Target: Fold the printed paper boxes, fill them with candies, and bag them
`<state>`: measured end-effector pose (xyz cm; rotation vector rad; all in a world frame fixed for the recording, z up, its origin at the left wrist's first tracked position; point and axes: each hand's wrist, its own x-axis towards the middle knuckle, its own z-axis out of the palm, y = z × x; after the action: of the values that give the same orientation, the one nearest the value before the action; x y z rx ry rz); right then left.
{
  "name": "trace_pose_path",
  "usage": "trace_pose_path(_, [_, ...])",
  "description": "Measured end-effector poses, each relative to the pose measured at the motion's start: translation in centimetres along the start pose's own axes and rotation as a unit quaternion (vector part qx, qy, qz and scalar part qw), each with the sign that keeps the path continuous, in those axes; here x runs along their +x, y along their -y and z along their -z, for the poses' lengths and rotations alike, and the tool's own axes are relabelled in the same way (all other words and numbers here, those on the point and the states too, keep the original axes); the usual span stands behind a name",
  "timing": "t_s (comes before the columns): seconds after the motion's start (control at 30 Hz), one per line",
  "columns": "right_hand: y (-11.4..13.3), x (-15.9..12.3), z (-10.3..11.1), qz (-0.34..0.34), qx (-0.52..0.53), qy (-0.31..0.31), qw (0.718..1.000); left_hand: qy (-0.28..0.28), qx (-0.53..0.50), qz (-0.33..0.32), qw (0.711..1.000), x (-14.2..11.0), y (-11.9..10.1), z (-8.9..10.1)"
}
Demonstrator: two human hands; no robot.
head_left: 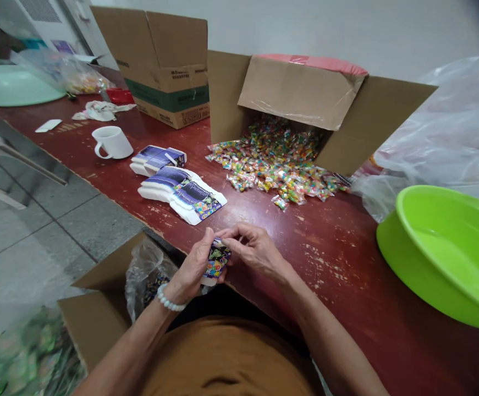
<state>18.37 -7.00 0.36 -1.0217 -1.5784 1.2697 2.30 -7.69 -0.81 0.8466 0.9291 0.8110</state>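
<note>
A small purple printed candy carton [217,260] is held upright in front of my body, near the table's front edge. My left hand [196,264], with a pale bead bracelet at the wrist, wraps round the carton's left side. At its upper end my right hand [252,248] pinches the top edge with thumb and forefinger. Just beyond my hands lies a fanned stack of flat purple cartons [198,195], and behind it another stack of flat cartons [159,158]. Farther back, wrapped candies [280,165] spill from a tipped cardboard box [301,91] onto the table.
A white mug [113,143] and a closed-looking brown box [173,66] stand at the back left. On the right is a green basin [441,264] beside clear plastic bags [449,126]. Below the table's left edge, an open carton [94,316] holds a plastic bag. A stool [8,151] stands left.
</note>
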Motion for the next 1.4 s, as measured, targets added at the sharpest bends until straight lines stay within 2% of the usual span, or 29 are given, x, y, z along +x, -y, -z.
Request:
trace_pose_path(0.07, [0.1, -0.6, -0.3, 0.047, -0.040, 0.013, 0.998, -0.011, -0.018, 0.014, 1.000, 0.2, -0.1, -0.1])
trace_pose_path(0.17, [-0.5, -0.5, 0.0, 0.105, -0.123, -0.002, 0.987, -0.023, -0.056, 0.028, 0.998, 0.7, -0.2, -0.3])
trace_pose_path(0.27, [-2.3, 1.1, 2.7, 0.102, -0.223, -0.031, 0.969, -0.009, -0.093, 0.021, 0.995, 1.6, -0.4, -0.6])
trace_pose_path(0.33, [-3.7, 2.5, 5.9, 0.054, -0.314, -0.130, 0.939, -0.014, -0.093, -0.002, 0.996, 2.3, -0.6, -0.6])
trace_pose_path(0.37, [-4.3, 3.2, 7.6, 0.008, -0.378, -0.191, 0.906, -0.021, -0.082, -0.014, 0.996, 2.6, -0.6, -0.5])
trace_pose_path(0.4, [-4.9, 3.7, 9.2, -0.048, -0.447, -0.236, 0.862, -0.028, -0.061, -0.025, 0.997, 2.9, -0.6, -0.2])
trace_pose_path(0.43, [-5.4, 4.1, 10.5, -0.100, -0.501, -0.254, 0.821, -0.039, -0.032, -0.036, 0.998, 3.1, -0.6, 0.1])
trace_pose_path(0.53, [-6.5, 4.5, 12.8, -0.150, -0.554, -0.240, 0.783, -0.096, 0.077, -0.085, 0.989, 3.5, -0.7, 1.6])
trace_pose_path(0.63, [-7.1, 4.0, 12.6, -0.157, -0.582, -0.209, 0.770, -0.128, 0.172, -0.114, 0.970, 3.2, -1.1, 3.2])
trace_pose_path(0.73, [-7.2, 3.3, 11.6, -0.148, -0.580, -0.199, 0.776, -0.103, 0.228, -0.096, 0.963, 2.6, -1.9, 4.3])
trace_pose_path(0.8, [-7.3, 2.8, 10.8, -0.134, -0.573, -0.187, 0.787, -0.103, 0.227, -0.079, 0.965, 2.2, -2.3, 4.5])
trace_pose_path(0.97, [-7.7, 0.9, 8.4, -0.085, -0.546, -0.174, 0.815, -0.155, 0.111, -0.085, 0.978, 2.1, -2.6, 4.4])
trace_pose_path(1.07, [-7.8, 0.1, 7.8, -0.084, -0.517, -0.184, 0.832, -0.167, 0.017, -0.073, 0.983, 2.0, -2.7, 4.4])
trace_pose_path(1.17, [-7.4, -0.3, 8.2, -0.102, -0.470, -0.181, 0.858, -0.127, -0.044, -0.037, 0.990, 1.6, -2.8, 4.6])
trace_pose_path(1.3, [-6.7, -0.2, 8.4, -0.089, -0.425, -0.181, 0.883, -0.052, -0.081, 0.012, 0.995, 1.1, -2.4, 4.6])
trace_pose_path(1.4, [-5.6, -0.1, 6.9, -0.050, -0.274, -0.222, 0.935, -0.028, -0.096, 0.036, 0.994, 1.1, -1.8, 4.2])
